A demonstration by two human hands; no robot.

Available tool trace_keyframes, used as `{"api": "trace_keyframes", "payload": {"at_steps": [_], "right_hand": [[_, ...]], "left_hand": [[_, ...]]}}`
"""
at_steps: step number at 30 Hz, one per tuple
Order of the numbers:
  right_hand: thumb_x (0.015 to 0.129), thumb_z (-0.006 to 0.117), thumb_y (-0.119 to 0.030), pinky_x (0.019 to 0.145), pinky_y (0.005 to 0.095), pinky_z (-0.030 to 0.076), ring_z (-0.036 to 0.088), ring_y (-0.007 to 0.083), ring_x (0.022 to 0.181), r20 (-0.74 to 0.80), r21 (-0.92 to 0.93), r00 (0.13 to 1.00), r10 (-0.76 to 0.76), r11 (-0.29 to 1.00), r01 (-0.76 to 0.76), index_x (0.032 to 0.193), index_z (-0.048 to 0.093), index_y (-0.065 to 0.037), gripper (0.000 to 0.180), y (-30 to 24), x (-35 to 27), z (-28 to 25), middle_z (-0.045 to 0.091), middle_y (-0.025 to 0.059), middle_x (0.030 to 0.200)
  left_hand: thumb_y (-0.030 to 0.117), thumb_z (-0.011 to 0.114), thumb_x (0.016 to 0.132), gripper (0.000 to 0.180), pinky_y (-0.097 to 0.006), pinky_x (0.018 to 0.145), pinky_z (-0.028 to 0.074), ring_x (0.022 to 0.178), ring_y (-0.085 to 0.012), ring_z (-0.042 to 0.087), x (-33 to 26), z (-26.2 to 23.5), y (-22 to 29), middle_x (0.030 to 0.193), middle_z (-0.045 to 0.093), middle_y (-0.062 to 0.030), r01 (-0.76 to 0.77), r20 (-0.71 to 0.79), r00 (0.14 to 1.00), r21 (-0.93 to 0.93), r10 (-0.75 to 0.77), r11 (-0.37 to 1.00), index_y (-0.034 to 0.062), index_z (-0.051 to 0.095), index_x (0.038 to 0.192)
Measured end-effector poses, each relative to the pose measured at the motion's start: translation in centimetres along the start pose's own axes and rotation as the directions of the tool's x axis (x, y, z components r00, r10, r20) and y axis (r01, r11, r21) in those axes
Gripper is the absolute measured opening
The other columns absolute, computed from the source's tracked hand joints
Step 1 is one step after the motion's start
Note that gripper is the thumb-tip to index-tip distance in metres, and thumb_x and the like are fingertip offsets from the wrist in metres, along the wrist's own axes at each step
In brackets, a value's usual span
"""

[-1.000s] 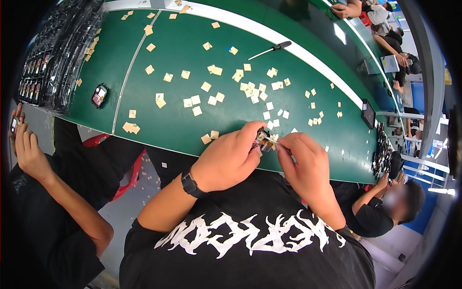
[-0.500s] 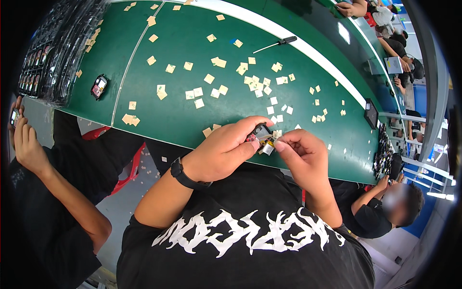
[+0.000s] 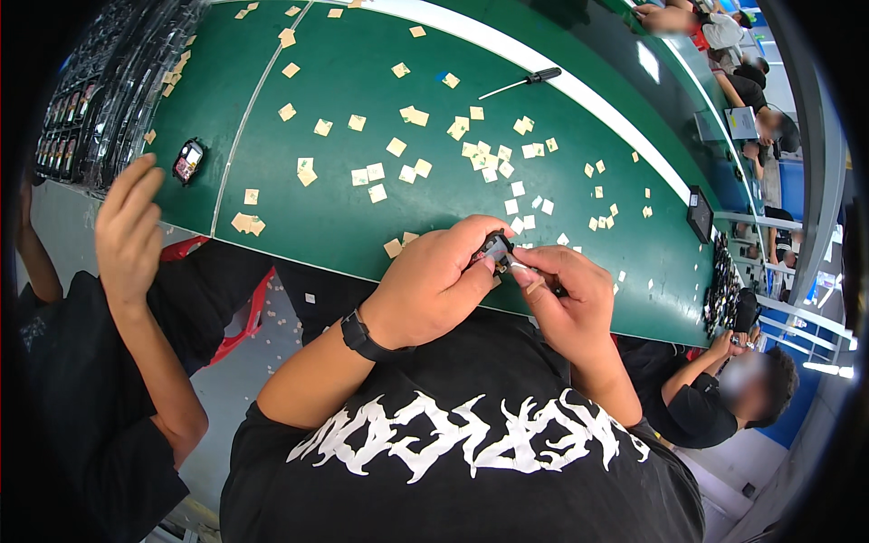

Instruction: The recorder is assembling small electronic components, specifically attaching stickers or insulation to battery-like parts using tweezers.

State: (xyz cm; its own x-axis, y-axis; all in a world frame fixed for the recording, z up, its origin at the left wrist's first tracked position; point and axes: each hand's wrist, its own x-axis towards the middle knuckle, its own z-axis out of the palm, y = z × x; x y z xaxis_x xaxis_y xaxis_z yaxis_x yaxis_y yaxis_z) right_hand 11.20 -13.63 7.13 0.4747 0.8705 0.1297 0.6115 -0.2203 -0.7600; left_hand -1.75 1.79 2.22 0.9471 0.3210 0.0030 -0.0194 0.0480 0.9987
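Holding a small dark part (image 3: pixel 496 246) up close in front of my chest, I grip it with my left hand (image 3: pixel 434 285), fingers curled around it and pressed together so it stays steady at the near edge of the green table (image 3: pixel 362 217). My right hand (image 3: pixel 566 294) meets it from the right, thumb and forefinger pinched on a thin dark tool (image 3: pixel 534 276) whose tip touches the part; I judge the two hands are brought together this way so the fine work sits right under my eyes. On my left wrist is one black wristband (image 3: pixel 360 335). Scattered across the table lie many small tan paper squares (image 3: pixel 398 147), too many to count exactly, likely several dozen, thickest in the middle and thinning toward the right. One screwdriver (image 3: pixel 525 81) with a black handle lies far off near a white stripe. One small dark device (image 3: pixel 187 160) rests alone at the left of the table, and one flat black object (image 3: pixel 699 214) lies at the far right edge. Black trays (image 3: pixel 81 109) of parts are stacked at the far left. A neighbour's raised hand (image 3: pixel 127 226) is at my left with fingers spread, and another person (image 3: pixel 724 398) sits at my right.
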Motion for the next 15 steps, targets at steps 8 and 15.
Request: {"api": "trace_keyframes", "payload": {"at_steps": [8, 15], "right_hand": [[0.093, 0.067, -0.001, 0.068, 0.0252, 0.055, 0.071, 0.0127, 0.078, 0.079, 0.173, 0.981, 0.176, 0.967, -0.188, 0.105, 0.066, 0.003, 0.013, -0.5, -0.15, 0.38, 0.073, 0.0114, 0.089], [0.093, 0.067, 0.0, 0.071, 0.0254, 0.055, 0.069, 0.0126, 0.079, 0.118, 0.178, 0.971, 0.21, 0.957, -0.228, 0.104, 0.069, 0.003, 0.011, -0.01, -0.09, 0.4, 0.073, 0.0089, 0.088]], "left_hand": [[0.002, 0.052, 0.093, 0.028, -0.032, 0.068, 0.049, 0.074, -0.0188, 0.065, -0.05, 0.71, -0.48, 0.088, 0.067, -0.009, -0.046, -0.049, 0.998, 0.009, 0.046, 0.999, 0.0036, 0.057, 0.12], [0.004, 0.054, 0.092, 0.031, -0.038, 0.07, 0.052, 0.078, -0.0314, 0.067, -0.19, 1.06, -0.39, 0.091, 0.069, -0.0136, -0.069, -0.035, 0.997, 0.115, 0.073, 0.991, 0.0031, 0.055, 0.123]]}}
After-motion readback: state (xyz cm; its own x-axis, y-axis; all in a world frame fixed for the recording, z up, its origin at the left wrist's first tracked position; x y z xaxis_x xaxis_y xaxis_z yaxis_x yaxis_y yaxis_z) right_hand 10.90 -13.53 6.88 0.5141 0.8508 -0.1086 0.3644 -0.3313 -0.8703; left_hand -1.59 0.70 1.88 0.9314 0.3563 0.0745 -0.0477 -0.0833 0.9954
